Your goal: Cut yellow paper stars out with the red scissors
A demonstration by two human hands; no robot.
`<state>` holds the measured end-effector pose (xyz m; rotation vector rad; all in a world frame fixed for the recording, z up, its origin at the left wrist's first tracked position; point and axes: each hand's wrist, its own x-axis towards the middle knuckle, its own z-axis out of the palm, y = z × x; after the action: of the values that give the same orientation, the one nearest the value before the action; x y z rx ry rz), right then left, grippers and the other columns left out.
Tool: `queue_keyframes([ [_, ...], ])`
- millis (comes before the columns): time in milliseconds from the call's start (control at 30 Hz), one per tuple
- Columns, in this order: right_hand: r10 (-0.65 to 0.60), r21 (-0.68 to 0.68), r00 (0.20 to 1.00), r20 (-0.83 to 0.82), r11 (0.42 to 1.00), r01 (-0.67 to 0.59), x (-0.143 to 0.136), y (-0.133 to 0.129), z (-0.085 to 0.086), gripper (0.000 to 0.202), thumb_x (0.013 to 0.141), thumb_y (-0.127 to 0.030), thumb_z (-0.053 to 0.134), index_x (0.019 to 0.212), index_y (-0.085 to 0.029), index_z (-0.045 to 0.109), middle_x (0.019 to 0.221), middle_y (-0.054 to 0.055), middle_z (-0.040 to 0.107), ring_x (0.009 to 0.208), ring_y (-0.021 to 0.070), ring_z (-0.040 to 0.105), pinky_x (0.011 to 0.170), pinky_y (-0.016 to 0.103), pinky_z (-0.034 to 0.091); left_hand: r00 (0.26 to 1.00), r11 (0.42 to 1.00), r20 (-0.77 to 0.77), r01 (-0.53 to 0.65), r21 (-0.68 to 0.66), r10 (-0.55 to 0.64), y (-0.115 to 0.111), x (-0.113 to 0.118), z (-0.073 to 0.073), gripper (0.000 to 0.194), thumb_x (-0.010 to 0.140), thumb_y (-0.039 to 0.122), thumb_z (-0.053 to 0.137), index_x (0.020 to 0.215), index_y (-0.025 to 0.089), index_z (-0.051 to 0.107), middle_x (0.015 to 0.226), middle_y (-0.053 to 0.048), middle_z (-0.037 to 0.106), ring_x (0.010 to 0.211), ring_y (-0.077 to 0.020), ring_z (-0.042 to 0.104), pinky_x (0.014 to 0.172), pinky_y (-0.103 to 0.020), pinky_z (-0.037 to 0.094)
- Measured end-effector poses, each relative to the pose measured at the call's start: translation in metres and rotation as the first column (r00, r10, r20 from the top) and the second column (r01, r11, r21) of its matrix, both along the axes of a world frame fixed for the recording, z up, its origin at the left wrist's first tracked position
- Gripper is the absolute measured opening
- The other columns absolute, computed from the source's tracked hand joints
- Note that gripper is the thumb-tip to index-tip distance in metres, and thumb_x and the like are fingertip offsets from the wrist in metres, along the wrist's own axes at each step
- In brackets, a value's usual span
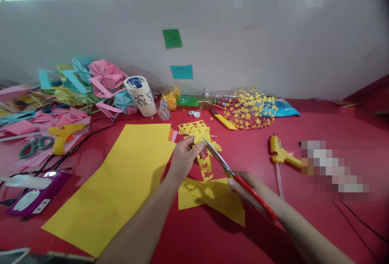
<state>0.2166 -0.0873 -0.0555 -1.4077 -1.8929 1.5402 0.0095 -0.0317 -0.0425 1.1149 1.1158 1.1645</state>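
A small yellow paper piece sits pinched between the left fingers; the right fingers curl around red-handled metal scissors.

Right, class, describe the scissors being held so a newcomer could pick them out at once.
On the red table, find the large yellow paper left of centre. To its right, the right hand holds the scissors, metal blades pointing toward the left hand. Red handles set them apart from the dark green-handled pair lying at the far left.
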Motion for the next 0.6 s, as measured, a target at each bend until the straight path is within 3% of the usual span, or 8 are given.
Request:
queue_keyframes([
  [600, -0.052, -0.098, 0.997, -0.058, 0.994, 0.047, -0.0041, -0.0018, 0.0011, 0.048, 0.083, -0.065, 0.041, 0.067, -0.02, 0.039, 0.05, -0.008, 0.033, 0.039, 0.0065, 0.033, 0.038, 0.018, 0.028, 0.998, 0.999, 0.057, 0.018, -0.029, -0.016, 0.0015, -0.0003, -0.0025, 0.016, 0.074, 0.032, 0.061, 0.073, 0.016, 0.06, 0.05, 0.004, 0.054, 0.04, -0.0049, 0.038, 0.035, -0.015, 0.025],
])
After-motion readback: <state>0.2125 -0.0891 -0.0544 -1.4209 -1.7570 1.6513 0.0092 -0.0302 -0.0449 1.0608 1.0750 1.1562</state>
